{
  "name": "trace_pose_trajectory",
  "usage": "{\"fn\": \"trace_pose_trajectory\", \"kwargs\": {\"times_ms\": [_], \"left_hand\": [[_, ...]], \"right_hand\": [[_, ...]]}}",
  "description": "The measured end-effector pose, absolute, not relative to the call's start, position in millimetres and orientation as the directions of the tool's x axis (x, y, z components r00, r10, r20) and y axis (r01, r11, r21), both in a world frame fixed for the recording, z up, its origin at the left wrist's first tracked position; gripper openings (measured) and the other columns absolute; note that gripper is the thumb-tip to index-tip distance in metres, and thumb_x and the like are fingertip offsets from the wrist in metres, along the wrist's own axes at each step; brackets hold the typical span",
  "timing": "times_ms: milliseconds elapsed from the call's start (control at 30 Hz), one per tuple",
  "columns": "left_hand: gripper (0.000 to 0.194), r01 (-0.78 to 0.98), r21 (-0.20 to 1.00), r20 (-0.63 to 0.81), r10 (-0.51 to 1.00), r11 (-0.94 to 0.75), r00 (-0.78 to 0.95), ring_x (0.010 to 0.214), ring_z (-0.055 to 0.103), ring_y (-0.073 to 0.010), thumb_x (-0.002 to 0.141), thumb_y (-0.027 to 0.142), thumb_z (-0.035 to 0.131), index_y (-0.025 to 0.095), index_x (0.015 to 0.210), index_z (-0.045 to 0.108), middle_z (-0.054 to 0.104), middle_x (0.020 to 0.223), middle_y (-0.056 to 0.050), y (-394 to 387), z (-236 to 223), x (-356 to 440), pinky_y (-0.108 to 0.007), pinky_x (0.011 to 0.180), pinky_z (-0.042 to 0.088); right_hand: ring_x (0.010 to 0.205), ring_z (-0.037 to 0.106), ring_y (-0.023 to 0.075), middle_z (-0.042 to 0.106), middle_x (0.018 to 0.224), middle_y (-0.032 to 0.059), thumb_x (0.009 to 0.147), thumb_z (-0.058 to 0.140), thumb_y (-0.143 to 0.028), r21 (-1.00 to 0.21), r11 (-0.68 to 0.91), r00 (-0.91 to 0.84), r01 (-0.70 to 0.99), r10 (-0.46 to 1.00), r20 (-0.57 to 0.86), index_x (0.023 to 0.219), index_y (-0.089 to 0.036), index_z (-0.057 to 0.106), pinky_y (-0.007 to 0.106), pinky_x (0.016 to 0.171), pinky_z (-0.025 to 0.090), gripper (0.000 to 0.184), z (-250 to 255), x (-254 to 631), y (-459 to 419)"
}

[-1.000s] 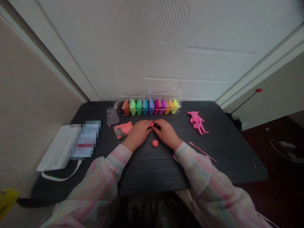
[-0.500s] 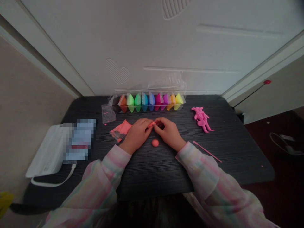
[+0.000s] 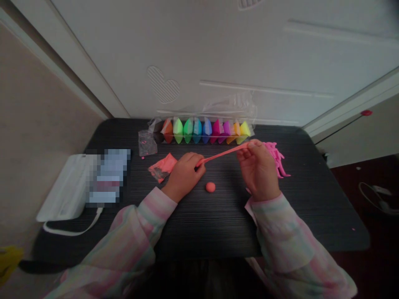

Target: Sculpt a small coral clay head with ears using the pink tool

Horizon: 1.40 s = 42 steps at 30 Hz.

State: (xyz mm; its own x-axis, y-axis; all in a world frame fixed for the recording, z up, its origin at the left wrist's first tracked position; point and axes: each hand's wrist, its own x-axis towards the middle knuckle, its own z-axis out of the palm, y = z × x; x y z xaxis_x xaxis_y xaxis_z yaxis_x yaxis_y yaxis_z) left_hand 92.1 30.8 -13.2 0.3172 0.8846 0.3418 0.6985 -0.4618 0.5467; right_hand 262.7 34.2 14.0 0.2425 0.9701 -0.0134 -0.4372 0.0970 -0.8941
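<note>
A strand of coral modelling clay (image 3: 223, 153) stretches in the air between my two hands. My left hand (image 3: 186, 172) is closed on its lower left end, close to the table. Higher up and to the right, my right hand (image 3: 259, 168) pinches the other end with thumb and fingers. Below the strand, a small coral clay ball (image 3: 210, 187) lies on the black table (image 3: 212, 228). An opened packet of coral clay (image 3: 163, 167) rests just left of my left hand. Behind my right hand lies a pink clay figure (image 3: 279, 160), partly hidden.
A row of clay packets in several colours (image 3: 197, 131) lies along the table's back edge by a white door (image 3: 193, 50). A small clear bag (image 3: 147, 142) is left of it. A phone (image 3: 109, 178) and a white cabled device (image 3: 64, 189) occupy the left side.
My right hand has moved right and up from my left hand, drawing the clay out into a long strand. It now covers part of the pink figure and the pink stick. The view has shifted slightly.
</note>
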Motion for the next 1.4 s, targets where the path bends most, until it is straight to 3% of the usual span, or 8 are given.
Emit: {"fn": "trace_pose_trajectory", "kwargs": {"times_ms": [133, 367, 767, 967, 1067, 1167, 1267, 1400], "left_hand": [[0.015, 0.699, 0.572, 0.334, 0.900, -0.429, 0.278, 0.081, 0.053, -0.0168, 0.076, 0.015, 0.042, 0.014, 0.084, 0.054, 0.058, 0.083, -0.006, 31, -15, 92, -0.030, 0.075, 0.042], [0.038, 0.607, 0.585, 0.389, 0.843, -0.538, 0.372, 0.095, 0.050, -0.0168, 0.078, 0.013, 0.038, 0.016, 0.115, 0.043, 0.057, 0.102, -0.006, 28, -15, 91, -0.032, 0.084, 0.039], [0.028, 0.553, 0.658, 0.306, 0.853, -0.511, 0.424, 0.085, 0.050, -0.0176, 0.076, 0.010, 0.033, 0.013, 0.097, 0.052, 0.057, 0.089, -0.007, 27, -10, 91, -0.032, 0.076, 0.041], [0.022, 0.562, 0.628, 0.327, 0.837, -0.539, 0.438, 0.079, 0.051, -0.0165, 0.081, 0.025, 0.039, 0.013, 0.087, 0.056, 0.058, 0.081, -0.006, 25, -8, 93, -0.029, 0.073, 0.041], [0.024, 0.631, 0.623, 0.328, 0.887, -0.462, 0.325, 0.070, 0.052, -0.0151, 0.081, 0.028, 0.040, 0.014, 0.076, 0.059, 0.058, 0.070, -0.004, 27, -10, 91, -0.028, 0.067, 0.041], [0.025, 0.638, 0.680, 0.316, 0.930, -0.361, 0.188, 0.067, 0.053, -0.0140, 0.081, 0.028, 0.040, 0.014, 0.072, 0.059, 0.059, 0.068, -0.003, 29, -12, 88, -0.027, 0.064, 0.042], [0.022, 0.599, 0.724, 0.343, 0.932, -0.341, 0.117, 0.080, 0.055, -0.0143, 0.080, 0.024, 0.041, 0.013, 0.091, 0.057, 0.062, 0.087, -0.006, 30, -13, 87, -0.027, 0.072, 0.042], [0.032, 0.619, 0.666, 0.393, 0.901, -0.417, 0.184, 0.088, 0.052, -0.0145, 0.081, 0.018, 0.038, 0.015, 0.111, 0.048, 0.058, 0.096, -0.006, 33, -15, 87, -0.028, 0.078, 0.040]], "right_hand": [[0.063, 0.052, 0.0044, 0.052, 0.070, -0.0059, 0.071, 0.051, -0.017, -0.879, 0.090, 0.232, -0.469, 0.972, -0.025, 0.079, -0.023, 0.051, 0.019, 0.066, 0.045, 0.010, 14, 267, 35], [0.065, 0.054, 0.0083, 0.057, 0.076, -0.0026, 0.073, 0.053, -0.023, -0.999, 0.023, 0.001, -0.040, 1.000, 0.023, 0.085, -0.021, 0.055, 0.025, 0.067, 0.046, 0.012, -10, 241, 25], [0.080, 0.055, 0.0123, 0.056, 0.088, 0.0010, 0.072, 0.056, -0.022, -0.938, 0.194, -0.101, 0.288, 0.980, 0.172, 0.097, -0.025, 0.057, 0.028, 0.074, 0.046, 0.026, -10, 237, 20], [0.075, 0.054, 0.0132, 0.059, 0.080, 0.0014, 0.075, 0.052, -0.019, -0.819, 0.325, -0.083, 0.473, 0.942, 0.326, 0.082, -0.022, 0.061, 0.028, 0.070, 0.044, 0.012, -10, 238, 18], [0.068, 0.054, 0.0124, 0.059, 0.071, -0.0001, 0.075, 0.052, -0.023, -0.897, 0.255, 0.017, 0.362, 0.960, 0.279, 0.080, -0.020, 0.058, 0.028, 0.067, 0.044, 0.009, -6, 242, 21], [0.063, 0.055, 0.0099, 0.057, 0.065, -0.0029, 0.075, 0.050, -0.024, -0.985, 0.175, 0.237, 0.011, 0.956, 0.172, 0.078, -0.020, 0.054, 0.025, 0.063, 0.045, 0.006, 1, 253, 29], [0.064, 0.054, 0.0065, 0.054, 0.066, -0.0049, 0.073, 0.050, -0.021, -0.934, 0.177, 0.392, -0.311, 0.919, 0.043, 0.073, -0.021, 0.052, 0.020, 0.061, 0.044, 0.001, 7, 267, 37], [0.064, 0.054, 0.0044, 0.056, 0.075, -0.0053, 0.069, 0.054, -0.015, -0.899, 0.116, 0.314, -0.421, 0.949, -0.025, 0.082, -0.023, 0.053, 0.017, 0.058, 0.042, 0.015, 6, 268, 38]]}}
